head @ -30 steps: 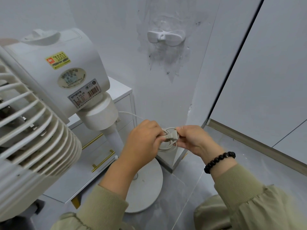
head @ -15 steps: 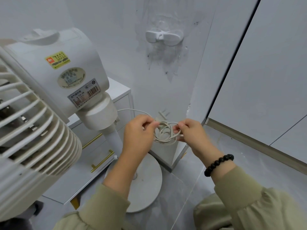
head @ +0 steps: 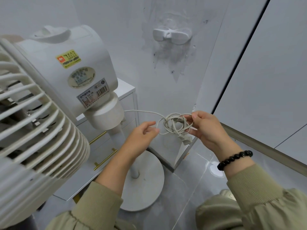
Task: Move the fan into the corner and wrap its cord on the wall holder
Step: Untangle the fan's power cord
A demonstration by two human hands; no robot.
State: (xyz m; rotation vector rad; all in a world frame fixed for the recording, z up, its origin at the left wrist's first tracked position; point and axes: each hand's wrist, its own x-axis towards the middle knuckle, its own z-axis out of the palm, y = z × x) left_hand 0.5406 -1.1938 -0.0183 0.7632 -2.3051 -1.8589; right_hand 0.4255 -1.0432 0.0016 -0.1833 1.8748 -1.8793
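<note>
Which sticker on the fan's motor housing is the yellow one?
The topmost sticker on the fan is yellow, with a red corner mark. Below it sit a round pale sticker and a white barcode label.

There is only one view, from a camera on the person's head. It looks forward and down into a room corner. The fan (head: 54, 90) is very near at the left and fills that side, partly cut by the edge. The two hands (head: 207, 128) are close below the middle. The wall holder (head: 172, 36) is higher and farther away. The wide lens bends the lines near the edges.
</note>
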